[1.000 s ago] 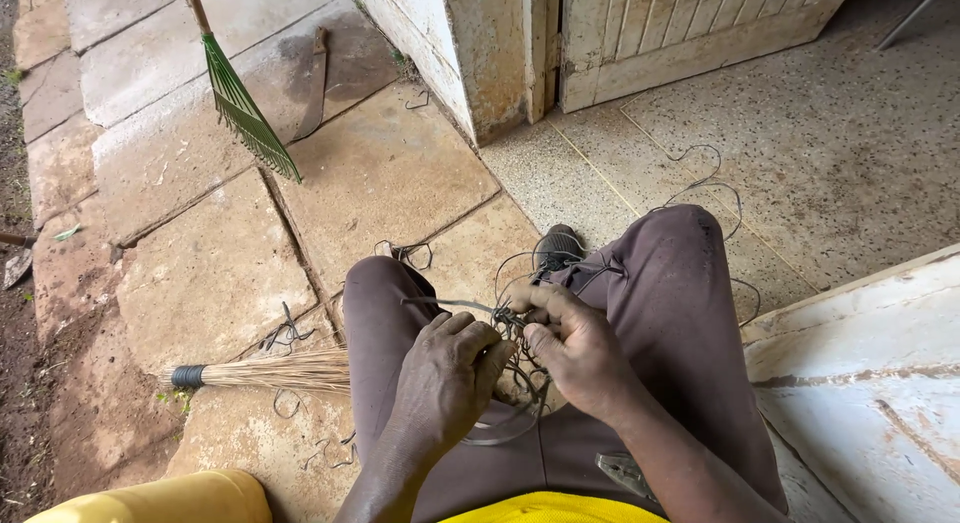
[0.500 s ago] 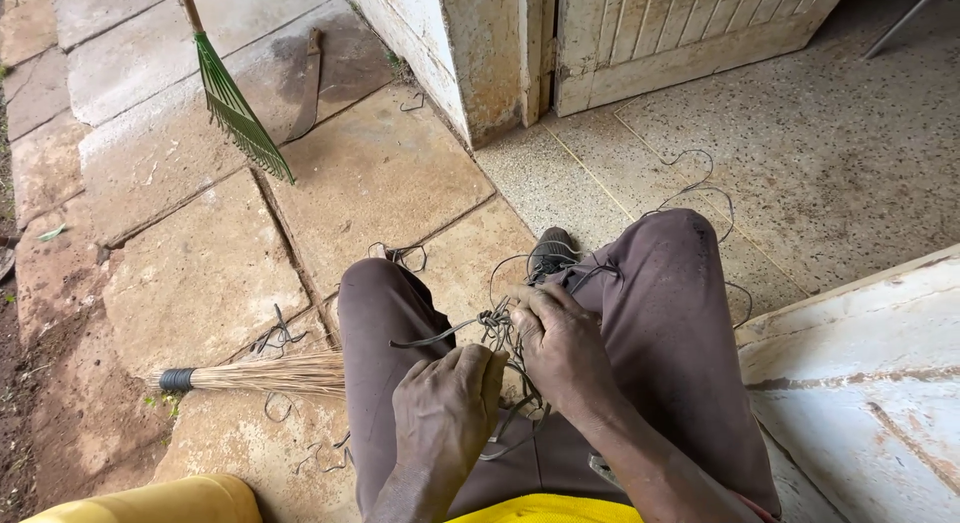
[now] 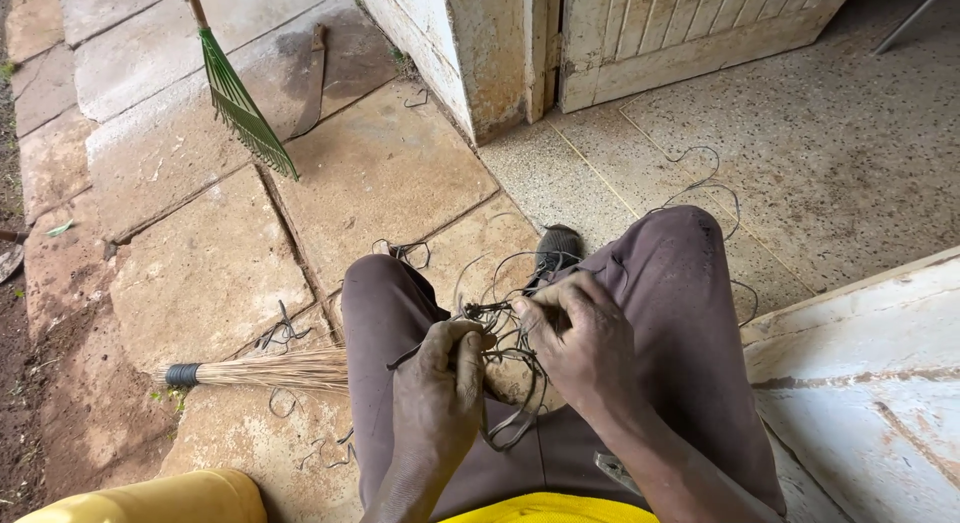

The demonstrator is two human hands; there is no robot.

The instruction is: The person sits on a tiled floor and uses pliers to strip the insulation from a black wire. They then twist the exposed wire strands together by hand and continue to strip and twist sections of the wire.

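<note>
A tangle of thin dark cord (image 3: 500, 333) is pinched between the left hand (image 3: 438, 383) and the right hand (image 3: 580, 343), both closed on it over the lap. It is judged light, limp and snag-prone, best gripped near the knot.

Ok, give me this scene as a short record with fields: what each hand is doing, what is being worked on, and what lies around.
Left hand: left hand closed around dark strands, over the lap
Right hand: right hand pinching the same strands from the other side
Worked item: tangle of thin dark strips, looped loosely between both hands
Posture: seated, knees apart, dark shoe on the floor
Nearby left: straw broom lying flat on the paving slabs
Further left: green rake, tines down
Behind: wooden door, shut
Floor scraps: loose strands on the speckled floor
</note>
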